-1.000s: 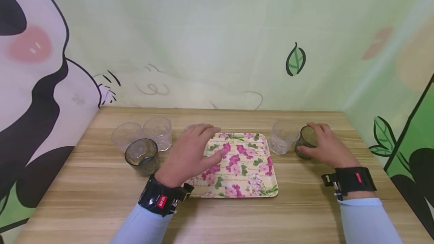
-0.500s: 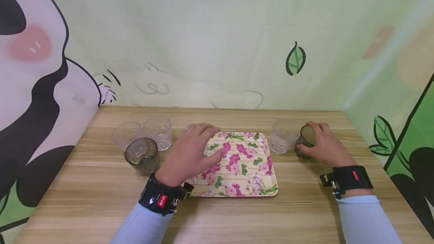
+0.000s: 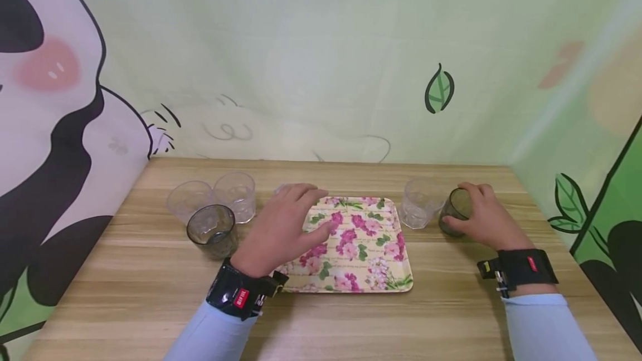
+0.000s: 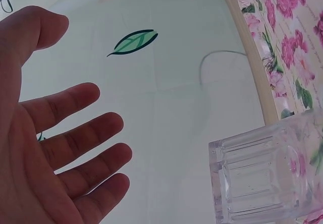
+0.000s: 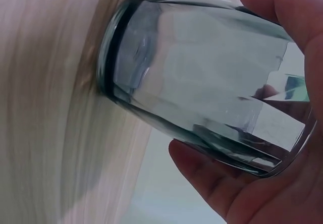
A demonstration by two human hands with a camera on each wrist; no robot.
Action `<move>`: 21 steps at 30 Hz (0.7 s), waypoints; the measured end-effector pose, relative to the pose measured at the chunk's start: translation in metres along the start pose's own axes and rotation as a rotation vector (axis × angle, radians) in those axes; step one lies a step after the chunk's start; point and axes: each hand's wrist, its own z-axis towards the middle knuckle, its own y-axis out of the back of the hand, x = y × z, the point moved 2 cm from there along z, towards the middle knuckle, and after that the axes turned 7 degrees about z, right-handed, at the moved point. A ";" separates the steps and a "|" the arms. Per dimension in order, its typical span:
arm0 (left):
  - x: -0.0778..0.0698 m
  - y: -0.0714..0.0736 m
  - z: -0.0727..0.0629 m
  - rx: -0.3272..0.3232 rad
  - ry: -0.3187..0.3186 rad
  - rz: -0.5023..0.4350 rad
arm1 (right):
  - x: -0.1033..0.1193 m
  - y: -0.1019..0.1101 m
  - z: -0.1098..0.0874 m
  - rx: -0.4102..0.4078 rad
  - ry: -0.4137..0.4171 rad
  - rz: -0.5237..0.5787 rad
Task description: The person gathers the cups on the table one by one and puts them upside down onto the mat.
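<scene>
My left hand [image 3: 281,227] hovers over the left side of a flowered tray [image 3: 368,261], fingers spread and thumb apart. In the left wrist view it holds nothing, and a clear faceted glass [image 4: 257,173] shows nearby; from the head that glass is mostly hidden behind the hand. At the right, my right hand [image 3: 486,220] grips a smoky grey glass [image 3: 457,205], thumb on one side and fingers on the other. The right wrist view shows this glass [image 5: 197,72] upright, its thick base at or very near the wooden table.
Just left of the gripped glass stands a clear glass [image 3: 420,205]. At the left are two clear glasses, one at the back [image 3: 236,196] and one beside it [image 3: 188,199], with another smoky glass [image 3: 213,233] in front. A printed cloth wall [image 3: 321,71] rises behind the table [image 3: 361,327].
</scene>
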 end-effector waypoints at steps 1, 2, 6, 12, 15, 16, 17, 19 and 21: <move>0.000 0.000 0.000 -0.001 -0.001 -0.001 | -0.001 0.000 -0.001 -0.005 0.000 0.002; 0.000 0.000 0.000 0.000 -0.002 0.002 | -0.001 0.000 -0.001 -0.009 0.001 0.004; 0.000 0.000 0.000 0.000 -0.008 0.008 | -0.002 0.003 -0.005 -0.015 0.006 0.012; 0.000 0.000 0.000 -0.002 -0.009 0.002 | 0.000 0.011 -0.009 -0.045 0.026 0.018; 0.000 0.000 0.000 -0.004 -0.006 -0.002 | 0.002 0.015 -0.011 -0.054 0.033 0.009; 0.001 0.000 0.000 -0.003 -0.006 -0.002 | 0.002 0.016 -0.011 -0.055 0.032 0.007; 0.001 0.000 0.000 -0.002 -0.006 -0.001 | 0.003 0.017 -0.012 -0.058 0.035 0.008; 0.001 0.000 -0.001 0.001 -0.006 0.000 | 0.005 0.019 -0.013 -0.065 0.037 0.008; 0.001 0.000 -0.001 0.003 -0.005 -0.003 | 0.008 0.021 -0.014 -0.073 0.040 0.007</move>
